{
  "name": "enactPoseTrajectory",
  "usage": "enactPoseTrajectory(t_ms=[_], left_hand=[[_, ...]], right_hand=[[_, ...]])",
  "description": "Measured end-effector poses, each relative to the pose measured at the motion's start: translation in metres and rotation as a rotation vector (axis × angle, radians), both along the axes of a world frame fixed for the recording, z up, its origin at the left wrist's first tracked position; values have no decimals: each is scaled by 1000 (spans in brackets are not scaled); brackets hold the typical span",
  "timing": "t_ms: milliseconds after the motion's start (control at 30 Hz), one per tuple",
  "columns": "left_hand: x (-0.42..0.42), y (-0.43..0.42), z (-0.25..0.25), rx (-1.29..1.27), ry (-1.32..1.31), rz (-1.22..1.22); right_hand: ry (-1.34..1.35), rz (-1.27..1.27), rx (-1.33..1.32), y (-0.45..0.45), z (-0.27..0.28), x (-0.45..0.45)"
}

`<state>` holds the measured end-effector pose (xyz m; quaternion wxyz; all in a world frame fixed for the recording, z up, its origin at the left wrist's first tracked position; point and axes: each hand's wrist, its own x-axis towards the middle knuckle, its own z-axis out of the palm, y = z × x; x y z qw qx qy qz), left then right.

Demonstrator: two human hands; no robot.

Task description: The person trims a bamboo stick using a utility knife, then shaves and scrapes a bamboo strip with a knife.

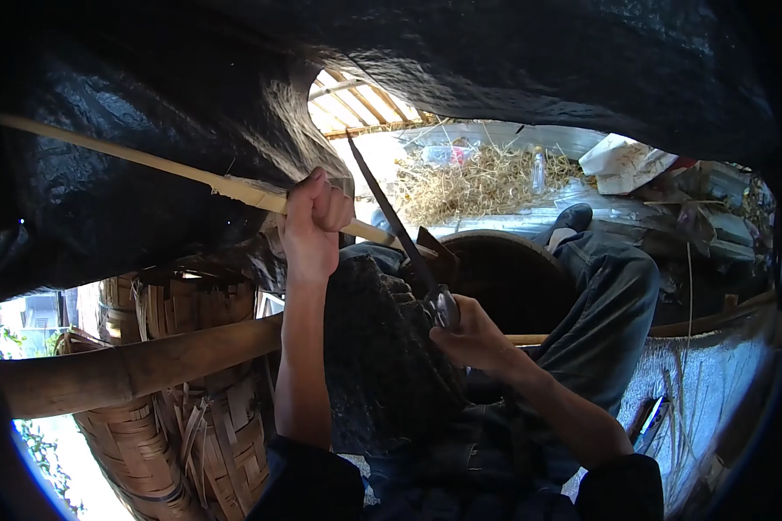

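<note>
My left hand (pixel 314 221) is closed around a long pale bamboo strip (pixel 139 159). One part of the strip reaches far out to the left, with a frayed, splintered spot just before the fist. Its short end comes out on the right and meets or crosses the knife's blade; I cannot tell whether they touch. In my right hand (pixel 476 337) is the handle of a long, narrow, dark-bladed knife (pixel 382 200), tip pointing up and to the left. Under the strip lies a rough dark pad (pixel 374 339) over my leg.
Woven bamboo baskets (pixel 152 451) stand at the lower left behind a thick bamboo pole (pixel 139 369). Dark plastic sheeting (pixel 530 61) hangs low overhead. A round dark tub (pixel 482 239) sits between my legs. Beyond are straw (pixel 469 187), a clear bottle (pixel 539 171) and a white sack (pixel 621 163).
</note>
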<state>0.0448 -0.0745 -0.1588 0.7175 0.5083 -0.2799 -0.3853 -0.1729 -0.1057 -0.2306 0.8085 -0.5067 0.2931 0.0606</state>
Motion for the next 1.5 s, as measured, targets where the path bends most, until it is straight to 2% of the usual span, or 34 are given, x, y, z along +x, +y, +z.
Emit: enactPoseTrajectory(t_ms=[67,100,167,267,300,367,400,467,500,533,600,633,667,733,767,833,867,933,1033,1067,1133,1167,1233,1400,1467,1500], left_hand=[[-1,-2,-2,3,1,-3],[-2,-3,-2,-2,-12,6],[-3,-5,-3,2,-24,41],[-1,-5,-2,2,-1,72],[0,-4,-1,1,-5,75],[1,-4,-2,-2,9,98],[1,-4,0,-11,4,91],[3,-3,0,14,-11,109],[3,-1,0,25,-7,110],[2,-1,-1,29,-10,143],[3,-5,-1,10,-15,175],[4,-5,-1,-1,-21,145],[5,-4,-2,-8,-26,114],[4,-6,-2,3,-28,120],[4,-8,-2,8,-32,122],[5,-7,-2,6,-29,132],[7,-9,-2,4,-29,149],[7,-9,0,3,-27,146],[7,-3,-1,8,-22,160],[8,-2,-1,0,-33,175],[10,-2,-1,-3,-9,181],[10,-3,-1,-7,12,172],[12,-1,-4,-23,16,173],[11,-2,-2,-7,41,210],[10,-4,-1,4,-22,199],[11,-5,-2,6,-21,201]], right_hand=[[-114,-45,-409,-4,-3,2],[-105,-46,-398,-7,1,3],[-188,-123,-596,-16,25,3],[-179,-205,-441,-12,51,-1],[-183,-203,-441,-5,35,-2],[40,-30,54,10,-16,-6],[34,-37,45,10,-22,-6],[66,-10,-506,7,-31,-5],[67,3,-288,-5,-14,-3],[79,4,-269,-8,-5,-4],[-44,-116,-598,-17,10,-2],[-122,-244,-614,-14,17,-3],[-122,-241,-612,-11,24,-2],[-110,-168,-354,-6,34,-1],[-109,-172,-354,1,18,-1],[87,-28,-32,15,-29,2],[83,-36,-39,9,-24,5],[1,-34,-454,-2,-4,11],[-78,-124,-565,-14,19,9],[-78,-116,-568,-13,21,10],[-84,-181,-410,-1,23,8],[-82,-182,-408,8,8,6],[104,-40,-347,19,-36,4],[21,-39,-464,-8,7,7],[-172,-161,-540,-11,14,8],[-171,-158,-538,-8,12,10]])
